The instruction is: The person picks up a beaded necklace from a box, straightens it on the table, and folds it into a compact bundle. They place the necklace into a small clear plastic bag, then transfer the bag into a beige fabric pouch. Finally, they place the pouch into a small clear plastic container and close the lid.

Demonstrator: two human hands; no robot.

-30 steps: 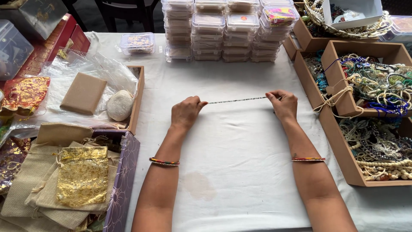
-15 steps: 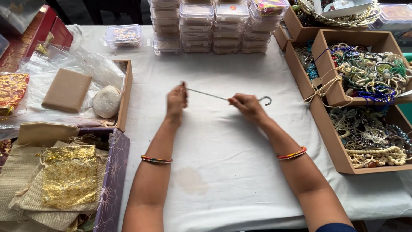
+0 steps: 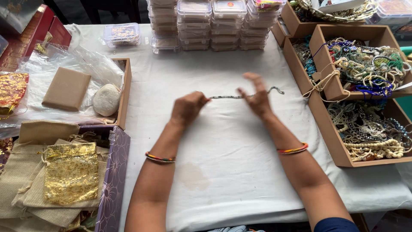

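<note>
A thin beaded chain (image 3: 227, 97) stretches level above the white tablecloth (image 3: 223, 154). My left hand (image 3: 187, 108) pinches its left end between closed fingers. My right hand (image 3: 256, 98) is blurred with its fingers spread; the chain passes behind its fingers, and the free end with a small hook (image 3: 277, 90) sticks out to the right. Whether the right hand grips the chain is unclear. Both wrists wear coloured bangles.
Stacks of clear plastic boxes (image 3: 214, 23) stand at the back. Cardboard trays of tangled bead necklaces (image 3: 365, 68) line the right side. At the left are a tray with a brown pad (image 3: 66, 89) and a white stone (image 3: 106, 99), and gold and burlap pouches (image 3: 71, 172).
My hands have come closer together along the chain. The right hand slid left from the chain's end and opened its fingers, leaving the hooked end loose at the right.
</note>
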